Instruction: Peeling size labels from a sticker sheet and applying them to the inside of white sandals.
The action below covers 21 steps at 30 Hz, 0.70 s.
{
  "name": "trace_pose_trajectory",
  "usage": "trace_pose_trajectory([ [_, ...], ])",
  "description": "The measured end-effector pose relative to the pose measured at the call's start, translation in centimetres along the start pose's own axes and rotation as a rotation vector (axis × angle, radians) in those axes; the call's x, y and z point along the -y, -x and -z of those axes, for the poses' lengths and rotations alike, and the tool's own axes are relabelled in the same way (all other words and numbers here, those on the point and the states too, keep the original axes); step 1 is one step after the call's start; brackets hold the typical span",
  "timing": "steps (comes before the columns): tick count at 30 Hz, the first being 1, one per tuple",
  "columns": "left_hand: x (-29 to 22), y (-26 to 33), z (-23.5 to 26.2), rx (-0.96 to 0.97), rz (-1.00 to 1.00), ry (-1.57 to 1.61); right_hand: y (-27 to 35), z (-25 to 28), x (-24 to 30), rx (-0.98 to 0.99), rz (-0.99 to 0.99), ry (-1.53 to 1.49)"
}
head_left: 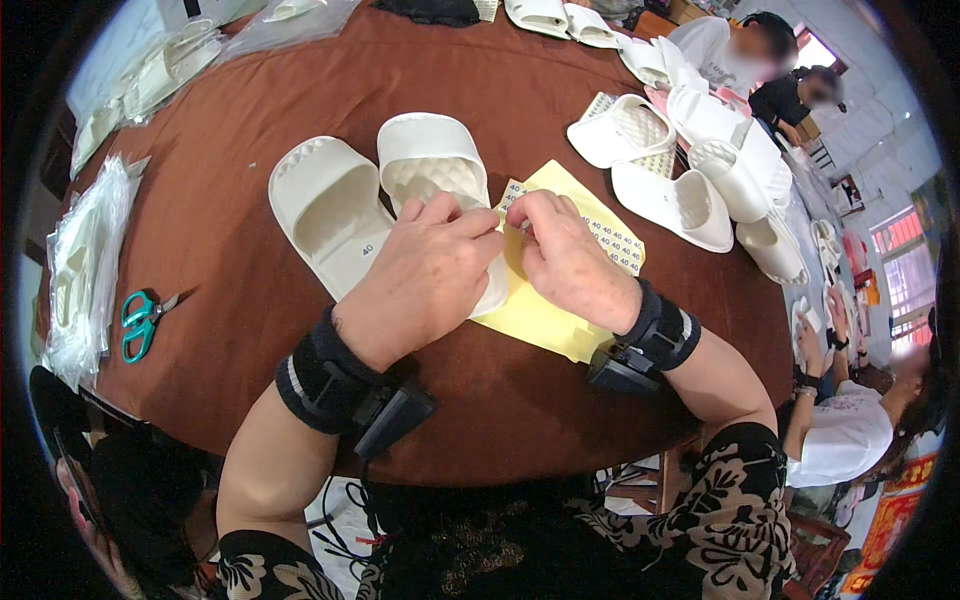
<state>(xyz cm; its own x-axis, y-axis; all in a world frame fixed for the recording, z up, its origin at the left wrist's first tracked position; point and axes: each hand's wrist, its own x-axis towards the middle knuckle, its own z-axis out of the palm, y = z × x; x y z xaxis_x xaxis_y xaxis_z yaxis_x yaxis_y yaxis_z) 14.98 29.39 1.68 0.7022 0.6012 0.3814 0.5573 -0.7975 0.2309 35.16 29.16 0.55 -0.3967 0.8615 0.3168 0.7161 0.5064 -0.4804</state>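
Observation:
Two white slippers lie side by side in front of me, toes pointing away. The left slipper [322, 200] carries a small printed label on its insole. Over the insole of the right slipper [430, 150] is my left hand [425, 270], its fingers curled together and the fingertips hidden. Just beside it, my right hand [572, 258] is closed in a pinch above a yellow backing sheet [530, 310] with a sheet of small printed stickers [613, 238] on it. Whatever sits between the fingers of either hand is too small or covered to see.
Teal-handled scissors [146, 322] lie at the left on the brown tablecloth [220, 230]. Bagged slippers [85, 270] rest along the left edge. More white slippers [690, 205] are heaped at the right. Other people [850, 420] sit farther right and back.

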Motion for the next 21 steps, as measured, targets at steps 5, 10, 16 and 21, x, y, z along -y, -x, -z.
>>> trace_pose_trajectory([
  [5, 0.04, 0.0, 0.03, 0.01, -0.004, -0.001, -0.13, 0.2, -0.04, 0.02, 0.034, 0.024],
  [10, 0.0, 0.11, 0.11, 0.017, 0.004, -0.008, -0.23, 0.39, 0.26, 0.039, 0.004, -0.012],
  [16, -0.06, 0.01, 0.03, 0.016, 0.004, -0.021, -0.1, 0.24, 0.02, 0.012, -0.013, -0.045],
  [21, -0.1, 0.06, 0.17, 0.028, 0.012, -0.015, -0.11, 0.36, 0.21, 0.022, -0.008, -0.016],
])
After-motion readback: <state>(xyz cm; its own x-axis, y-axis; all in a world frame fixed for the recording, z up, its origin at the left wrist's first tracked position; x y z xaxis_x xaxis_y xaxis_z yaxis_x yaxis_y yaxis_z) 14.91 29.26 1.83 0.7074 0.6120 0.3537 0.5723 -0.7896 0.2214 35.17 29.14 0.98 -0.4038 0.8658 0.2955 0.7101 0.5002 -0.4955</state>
